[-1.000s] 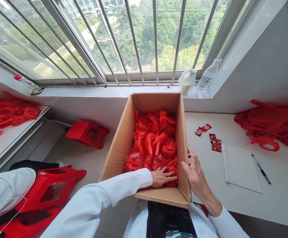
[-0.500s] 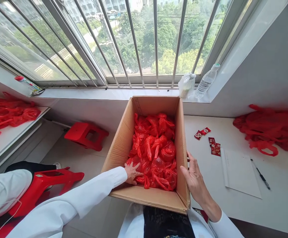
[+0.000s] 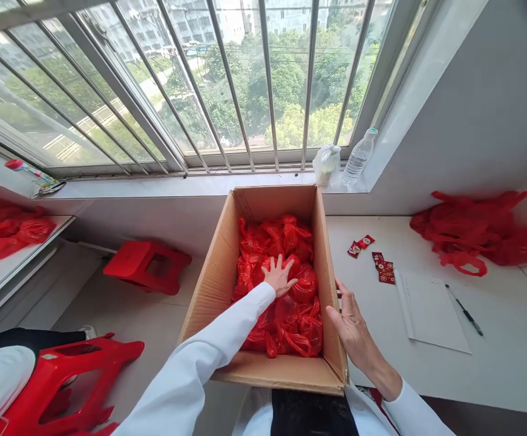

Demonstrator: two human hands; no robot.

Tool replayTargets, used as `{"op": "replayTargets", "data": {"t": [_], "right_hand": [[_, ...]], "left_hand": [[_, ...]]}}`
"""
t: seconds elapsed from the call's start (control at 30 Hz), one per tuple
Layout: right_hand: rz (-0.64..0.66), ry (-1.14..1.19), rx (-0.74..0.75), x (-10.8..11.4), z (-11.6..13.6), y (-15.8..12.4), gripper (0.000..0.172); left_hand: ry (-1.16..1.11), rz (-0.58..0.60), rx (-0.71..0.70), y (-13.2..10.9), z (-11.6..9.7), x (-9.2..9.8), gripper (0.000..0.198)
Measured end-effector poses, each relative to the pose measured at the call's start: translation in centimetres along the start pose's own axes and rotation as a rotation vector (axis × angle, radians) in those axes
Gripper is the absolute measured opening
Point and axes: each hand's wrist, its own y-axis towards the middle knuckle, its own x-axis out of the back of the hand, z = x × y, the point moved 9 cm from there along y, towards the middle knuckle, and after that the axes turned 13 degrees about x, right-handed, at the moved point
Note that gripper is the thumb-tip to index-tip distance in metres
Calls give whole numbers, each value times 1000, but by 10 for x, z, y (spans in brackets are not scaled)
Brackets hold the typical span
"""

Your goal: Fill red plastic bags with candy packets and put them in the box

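Note:
An open cardboard box [image 3: 204,290] stands in front of me, holding several knotted red plastic bags [image 3: 305,283]. My left hand [image 3: 278,277] reaches into it, fingers spread, palm down over the bags near the middle. It grasps none of them; the palm's contact with the bags is hidden. At the box's right wall rests my right hand [image 3: 353,324], outside the box, with thumb and fingers apart and the fingertips near the cardboard. What the bags contain cannot be seen.
On the white table [image 3: 426,381] at right lie small red packets [image 3: 383,269], paper [image 3: 431,309], a pen [image 3: 465,312] and a heap of red bags [image 3: 481,230]. A plastic bottle [image 3: 359,158] stands on the windowsill. Red stools [image 3: 143,263] and a seated person [image 3: 2,381] are at left.
My left hand has moved from the box's near left corner forward and right to the middle of the bags. My right hand stays at the right wall. The view has shifted slightly.

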Motion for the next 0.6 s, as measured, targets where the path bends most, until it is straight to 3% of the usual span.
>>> {"op": "replayTargets", "data": {"t": [0.13, 0.2, 0.3, 0.43, 0.5, 0.6], "right_hand": [[-39, 4, 19, -1, 1, 3, 53], [-65, 9, 24, -1, 1, 5, 54], [-84, 23, 21, -1, 2, 11, 56], [-103, 23, 11, 5, 3, 18, 59], [-105, 17, 18, 7, 4, 20, 60], [-93, 6, 27, 8, 3, 22, 63]], "left_hand": [[86, 105, 16, 7, 4, -17, 52], [138, 123, -15, 5, 4, -6, 50], [207, 142, -117, -13, -5, 27, 45], [172, 130, -439, -82, -22, 68, 43], [74, -29, -676, -128, -30, 86, 46], [35, -267, -902, -182, -37, 79, 48]]}}
